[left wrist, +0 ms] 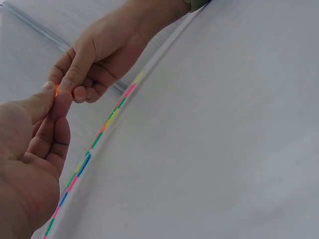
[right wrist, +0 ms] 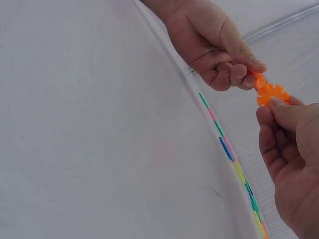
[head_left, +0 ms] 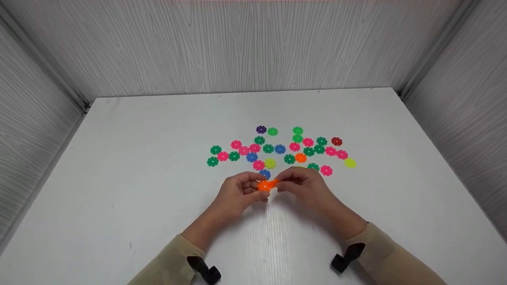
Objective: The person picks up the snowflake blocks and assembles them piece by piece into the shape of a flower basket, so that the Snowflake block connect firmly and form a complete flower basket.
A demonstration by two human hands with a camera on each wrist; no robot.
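Note:
In front of the scattered discs, my left hand pinches an orange notched disc between thumb and fingers. My right hand pinches a second orange disc, turned nearly edge-on. The two pieces touch at an angle; in the right wrist view the flower-like orange disc meets the other orange piece at its rim. How deep their slots engage cannot be seen. Fingertips hide most of the orange in the left wrist view. Both hands are held above the table.
Loose notched discs lie flat beyond the hands on the white table, among them a purple disc, a dark red disc, a yellow disc and another orange disc. A blue disc lies just behind the fingers. Panels enclose the table.

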